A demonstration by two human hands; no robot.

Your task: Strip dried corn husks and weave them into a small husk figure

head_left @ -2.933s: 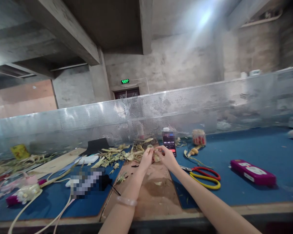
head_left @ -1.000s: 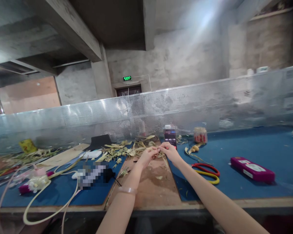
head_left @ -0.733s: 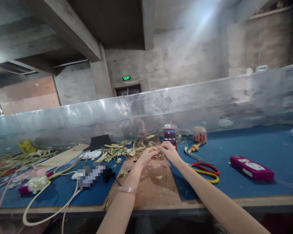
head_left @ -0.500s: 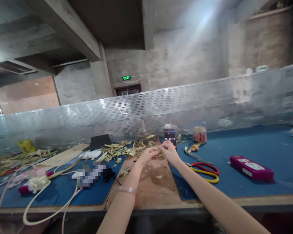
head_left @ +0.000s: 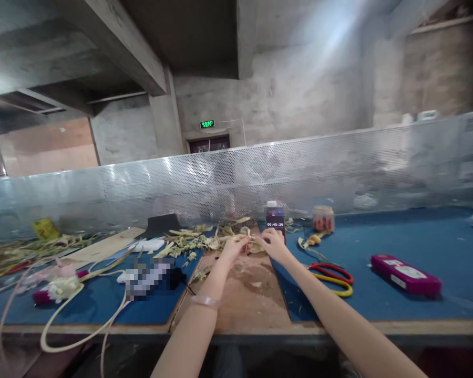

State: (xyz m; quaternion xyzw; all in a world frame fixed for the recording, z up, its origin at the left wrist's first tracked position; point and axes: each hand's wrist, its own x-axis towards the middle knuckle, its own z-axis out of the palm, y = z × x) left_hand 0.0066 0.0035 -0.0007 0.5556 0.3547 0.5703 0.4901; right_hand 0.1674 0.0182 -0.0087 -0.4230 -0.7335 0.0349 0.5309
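My left hand [head_left: 235,249] and my right hand [head_left: 274,244] are close together over the brown board [head_left: 256,302] in the middle of the table. Both have their fingers pinched on a pale, dried plant strip [head_left: 254,244] between them; the fingers hide much of it. A heap of dried, yellowish plant pieces [head_left: 240,229] lies just behind my hands. More dried plant bits [head_left: 187,244] spread over the blue mat to the left. Behind my right hand stands a phone [head_left: 275,223] with a running timer, partly covered by the fingers.
Red-and-yellow-handled scissors [head_left: 333,279] lie right of my right forearm. Farther right is a purple box [head_left: 405,275]; a jar [head_left: 324,218] stands behind. Pale cables [head_left: 73,348] loop over the table's front edge at left. A perforated metal screen [head_left: 299,168] runs along the back.
My hands have moved slightly apart, and more of the pale plant strip shows between them. The phone's timer has gone up by a second. The view has shifted slightly.
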